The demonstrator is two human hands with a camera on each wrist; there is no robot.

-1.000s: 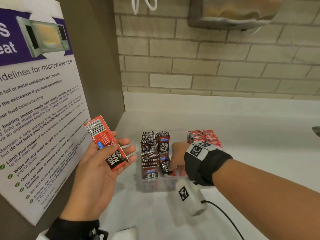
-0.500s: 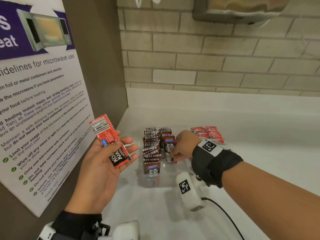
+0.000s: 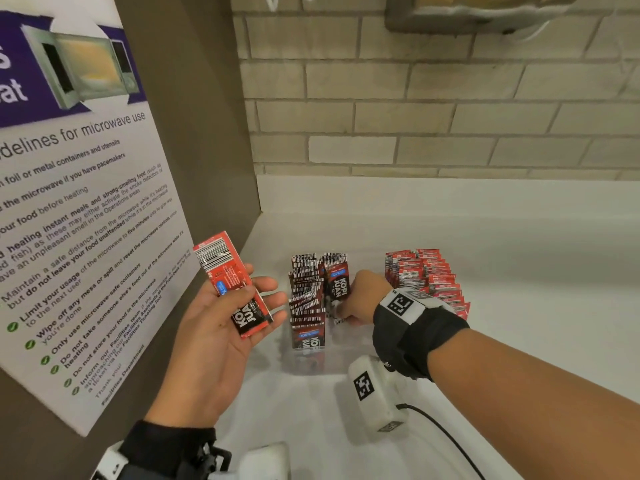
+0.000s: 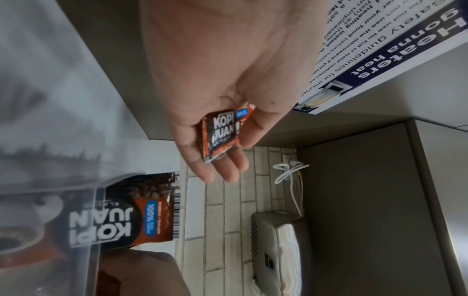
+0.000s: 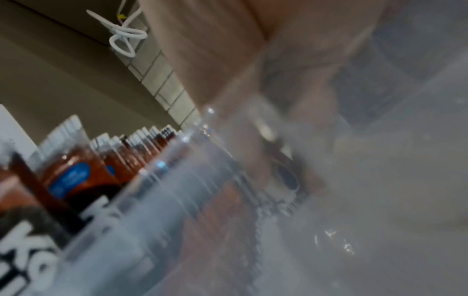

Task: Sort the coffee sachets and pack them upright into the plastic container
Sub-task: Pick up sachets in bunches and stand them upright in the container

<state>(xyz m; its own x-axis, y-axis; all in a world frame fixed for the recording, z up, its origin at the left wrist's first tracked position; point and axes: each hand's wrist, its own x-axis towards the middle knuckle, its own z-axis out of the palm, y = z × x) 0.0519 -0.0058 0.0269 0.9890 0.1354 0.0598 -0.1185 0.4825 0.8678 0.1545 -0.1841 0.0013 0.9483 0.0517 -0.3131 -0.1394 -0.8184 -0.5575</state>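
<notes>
My left hand (image 3: 256,303) is raised to the left of the container, thumb and fingers pinching a red coffee sachet (image 3: 232,282), barcode end up. The left wrist view shows that sachet (image 4: 222,134) lying across the fingers. The clear plastic container (image 3: 311,360) holds upright dark sachets (image 3: 306,296) in a left row and a shorter back row (image 3: 337,282). My right hand (image 3: 349,306) reaches into the container's right part, fingers curled on a dark sachet (image 3: 341,320) held low against the back row. The right wrist view is blurred by the container wall (image 5: 177,200).
A row of red sachets (image 3: 429,278) stands right of the container on the white counter (image 3: 502,237). A microwave guidelines poster (image 3: 69,209) covers the side panel on the left. A brick wall and a paper towel dispenser (image 3: 485,12) are behind.
My right hand has moved from the container's front toward the back row, carrying the dark sachet lower inside. The left hand keeps its red sachet in the same place.
</notes>
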